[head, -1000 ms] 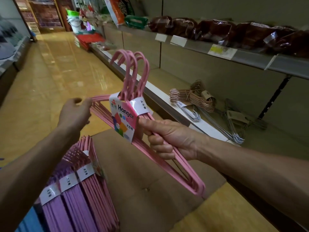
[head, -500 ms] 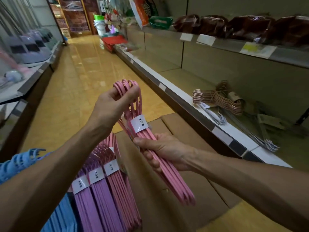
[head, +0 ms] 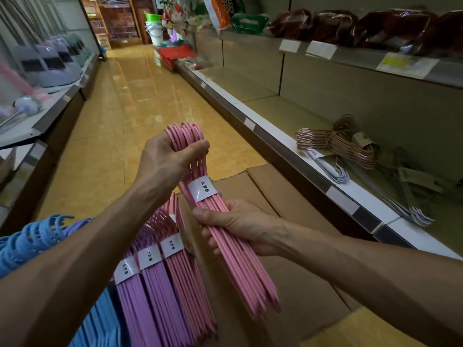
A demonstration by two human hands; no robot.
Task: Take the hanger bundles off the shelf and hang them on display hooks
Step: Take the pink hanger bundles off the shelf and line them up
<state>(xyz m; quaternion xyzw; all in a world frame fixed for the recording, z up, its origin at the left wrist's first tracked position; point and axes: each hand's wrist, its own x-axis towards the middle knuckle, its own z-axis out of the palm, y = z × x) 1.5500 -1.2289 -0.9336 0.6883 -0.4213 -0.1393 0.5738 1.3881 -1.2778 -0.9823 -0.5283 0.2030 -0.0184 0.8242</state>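
Note:
A pink hanger bundle (head: 240, 259) with a white paper band is held edge-on in front of me. My left hand (head: 167, 161) grips its hook ends at the top. My right hand (head: 235, 224) grips the bundle's body just below the band. Below it, more banded bundles stand packed together: pink (head: 185, 276), purple (head: 140, 296) and blue (head: 32, 236) at the far left. On the low shelf (head: 283, 141) to the right lie a copper wire hanger bundle (head: 338, 144) and silver wire hangers (head: 390, 196).
An open cardboard box (head: 295, 284) lies under my hands, its flaps reaching the shelf base. A yellow aisle floor (head: 140, 101) runs ahead. Dark wrapped packs (head: 375, 26) fill the upper right shelf. Mops and dustpans (head: 50, 61) line the left display.
The pink bundle has turned from flat-on to edge-on. My left hand moved from the bundle's left corner up to its hooks. The view has swung left along the aisle.

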